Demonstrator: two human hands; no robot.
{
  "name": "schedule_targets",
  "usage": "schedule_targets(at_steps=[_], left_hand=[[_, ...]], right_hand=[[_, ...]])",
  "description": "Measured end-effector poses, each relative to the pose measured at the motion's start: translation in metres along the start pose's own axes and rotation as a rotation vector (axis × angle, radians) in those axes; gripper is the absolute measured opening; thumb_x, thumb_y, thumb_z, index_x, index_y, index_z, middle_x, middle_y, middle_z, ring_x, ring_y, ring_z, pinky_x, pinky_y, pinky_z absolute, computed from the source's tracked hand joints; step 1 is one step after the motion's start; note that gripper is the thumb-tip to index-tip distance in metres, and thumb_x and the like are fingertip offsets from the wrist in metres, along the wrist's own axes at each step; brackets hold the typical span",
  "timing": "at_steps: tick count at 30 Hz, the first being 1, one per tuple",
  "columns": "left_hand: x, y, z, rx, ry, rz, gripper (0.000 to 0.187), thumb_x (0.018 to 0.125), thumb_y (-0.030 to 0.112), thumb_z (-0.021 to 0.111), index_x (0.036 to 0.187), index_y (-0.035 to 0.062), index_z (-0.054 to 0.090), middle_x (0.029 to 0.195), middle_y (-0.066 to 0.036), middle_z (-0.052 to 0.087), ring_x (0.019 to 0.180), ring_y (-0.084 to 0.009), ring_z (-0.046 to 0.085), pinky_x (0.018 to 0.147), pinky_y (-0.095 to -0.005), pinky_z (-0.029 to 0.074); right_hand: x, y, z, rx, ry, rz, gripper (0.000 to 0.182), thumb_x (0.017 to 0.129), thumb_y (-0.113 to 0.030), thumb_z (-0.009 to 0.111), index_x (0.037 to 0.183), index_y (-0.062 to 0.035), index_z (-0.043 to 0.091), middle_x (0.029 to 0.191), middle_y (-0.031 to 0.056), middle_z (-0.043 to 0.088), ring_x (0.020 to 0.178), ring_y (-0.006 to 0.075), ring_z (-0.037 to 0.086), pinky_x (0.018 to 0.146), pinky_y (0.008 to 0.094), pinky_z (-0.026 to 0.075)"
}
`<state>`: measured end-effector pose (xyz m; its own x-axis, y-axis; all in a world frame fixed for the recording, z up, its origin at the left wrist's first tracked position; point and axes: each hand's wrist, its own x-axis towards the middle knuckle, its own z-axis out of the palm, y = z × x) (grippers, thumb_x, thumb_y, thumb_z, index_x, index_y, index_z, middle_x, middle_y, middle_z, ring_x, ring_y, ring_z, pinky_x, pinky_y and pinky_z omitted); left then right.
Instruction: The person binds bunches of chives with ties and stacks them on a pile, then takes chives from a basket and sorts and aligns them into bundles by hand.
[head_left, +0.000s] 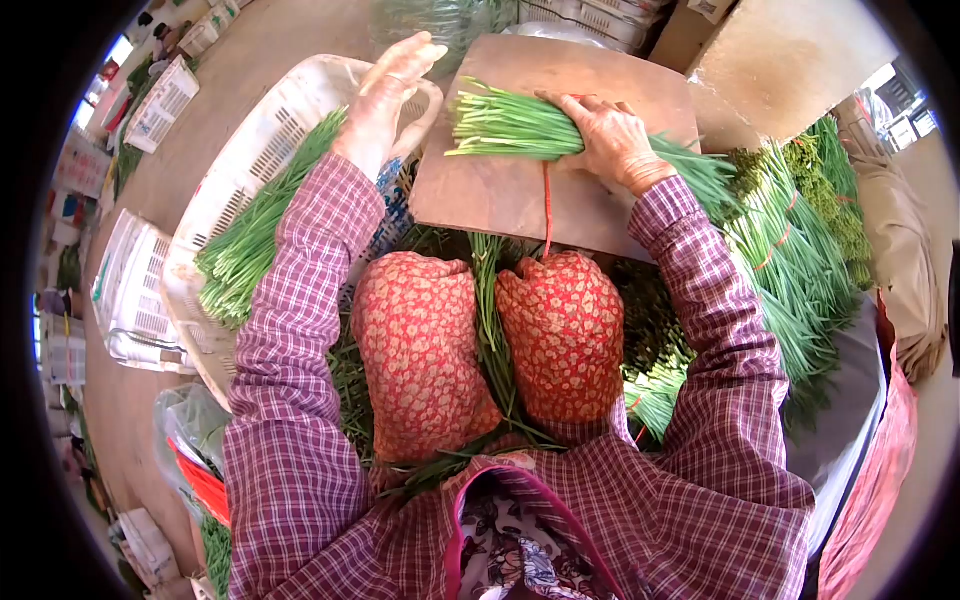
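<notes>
Knees (425,350) in red floral cloth stand side by side, loose green stalks (487,290) between them. Beyond them, a brown board (480,200) carries a bundle of chive-like stems (520,125), paler ends to the left. The right hand (610,140) grasps the bundle from above, fingers curled over it. A red string (548,205) runs from the bundle's near side past the board's edge. The left hand (385,105), fingers outstretched and apparently holding nothing, is by the rim of a white crate (290,95) containing more stems (265,225). Tied greens (790,250) lie right; farther off, another crate (165,105) rests on the floor.
</notes>
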<state>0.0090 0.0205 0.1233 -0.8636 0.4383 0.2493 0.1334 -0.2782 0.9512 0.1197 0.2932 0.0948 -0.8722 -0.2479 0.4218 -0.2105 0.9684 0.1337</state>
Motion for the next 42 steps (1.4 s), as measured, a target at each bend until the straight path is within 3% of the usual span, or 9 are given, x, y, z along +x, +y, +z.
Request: schedule_targets(at_steps=[2, 5, 6, 9, 14, 21, 29, 35, 42], left_hand=[[-0.007, -0.004, 0.012, 0.156, -0.048, 0.009, 0.074, 0.083, 0.048, 0.067, 0.139, 0.0052, 0.044, 0.136, -0.008, 0.053, 0.131, -0.0191, 0.041, 0.113, -0.0375, 0.02], [-0.001, -0.028, -0.002, 0.533, -0.137, 0.1, 0.076, 0.083, 0.045, 0.069, 0.14, 0.0032, 0.042, 0.136, -0.008, 0.052, 0.131, -0.0204, 0.039, 0.113, -0.034, 0.023], [0.005, -0.038, -0.008, 0.581, -0.117, 0.108, 0.057, 0.084, 0.022, 0.071, 0.136, 0.0114, 0.048, 0.139, -0.008, 0.049, 0.127, -0.0206, 0.045, 0.105, -0.0335, 0.038], [0.009, -0.055, -0.018, 0.439, -0.078, 0.092, 0.042, 0.087, 0.018, 0.066, 0.128, 0.0098, 0.057, 0.13, -0.006, 0.057, 0.119, -0.0191, 0.052, 0.102, -0.0321, 0.04], [0.017, -0.066, -0.025, 0.424, -0.033, 0.072, 0.026, 0.088, 0.017, 0.065, 0.113, 0.0091, 0.067, 0.113, -0.002, 0.065, 0.103, -0.0125, 0.058, 0.095, -0.0301, 0.044], [0.03, -0.054, -0.014, 0.497, -0.114, 0.001, 0.024, 0.089, 0.006, 0.062, 0.112, -0.0022, 0.062, 0.111, -0.01, 0.065, 0.104, -0.0135, 0.057, 0.095, -0.0279, 0.044], [0.068, -0.076, -0.007, 0.719, -0.256, 0.144, 0.03, 0.083, 0.01, 0.069, 0.112, 0.0037, 0.065, 0.119, -0.008, 0.06, 0.111, -0.017, 0.054, 0.097, -0.0314, 0.043], [0.081, -0.075, -0.004, 0.901, 0.123, -0.117, 0.035, 0.077, 0.031, 0.075, 0.101, 0.0053, 0.069, 0.094, -0.009, 0.071, 0.093, -0.0208, 0.065, 0.085, -0.032, 0.049], [0.095, -0.093, 0.004, 0.546, 0.035, -0.203, 0.022, 0.073, 0.005, 0.075, 0.093, 0.0009, 0.068, 0.09, -0.01, 0.072, 0.083, -0.015, 0.067, 0.079, -0.0277, 0.051]], right_hand=[[-0.003, -0.008, -0.007, 0.056, -0.277, 0.099, 0.103, 0.06, -0.053, 0.079, 0.147, -0.0319, 0.028, 0.13, 0.0111, 0.05, 0.121, 0.037, 0.047, 0.101, 0.0524, 0.034], [-0.015, -0.006, 0.005, 0.149, -0.187, 0.059, 0.103, 0.058, -0.062, 0.077, 0.146, -0.0353, 0.029, 0.134, 0.0122, 0.046, 0.124, 0.0384, 0.044, 0.1, 0.0566, 0.034], [-0.016, -0.006, 0.002, 0.193, -0.211, 0.07, 0.105, 0.059, -0.071, 0.071, 0.147, -0.0318, 0.03, 0.136, 0.013, 0.044, 0.125, 0.0376, 0.042, 0.101, 0.0556, 0.033], [-0.017, -0.005, 0.001, 0.298, -0.136, 0.112, 0.102, 0.063, -0.076, 0.065, 0.146, -0.0257, 0.032, 0.135, 0.0142, 0.044, 0.125, 0.0383, 0.042, 0.102, 0.055, 0.032], [0.006, -0.009, 0.013, 0.273, 0.091, 0.152, 0.064, 0.086, -0.061, 0.052, 0.135, -0.0199, 0.048, 0.119, 0.0135, 0.055, 0.114, 0.0336, 0.051, 0.098, 0.0503, 0.036], [-0.01, -0.02, 0.034, 0.174, 0.051, 0.07, 0.051, 0.088, -0.054, 0.054, 0.133, -0.0298, 0.052, 0.123, 0.0061, 0.055, 0.11, 0.0302, 0.051, 0.096, 0.0471, 0.037], [-0.012, -0.029, 0.03, 0.145, 0.07, 0.083, 0.049, 0.086, -0.051, 0.056, 0.131, -0.0332, 0.053, 0.123, 0.005, 0.055, 0.109, 0.0282, 0.051, 0.095, 0.0454, 0.037], [-0.011, -0.032, 0.028, 0.155, 0.076, 0.088, 0.049, 0.086, -0.051, 0.056, 0.131, -0.0325, 0.054, 0.122, 0.0052, 0.055, 0.109, 0.0283, 0.051, 0.095, 0.045, 0.037], [-0.003, -0.023, 0.015, 0.277, 0.039, 0.097, 0.053, 0.088, -0.055, 0.053, 0.133, -0.0263, 0.052, 0.122, 0.0089, 0.055, 0.11, 0.0313, 0.052, 0.097, 0.0482, 0.037]])
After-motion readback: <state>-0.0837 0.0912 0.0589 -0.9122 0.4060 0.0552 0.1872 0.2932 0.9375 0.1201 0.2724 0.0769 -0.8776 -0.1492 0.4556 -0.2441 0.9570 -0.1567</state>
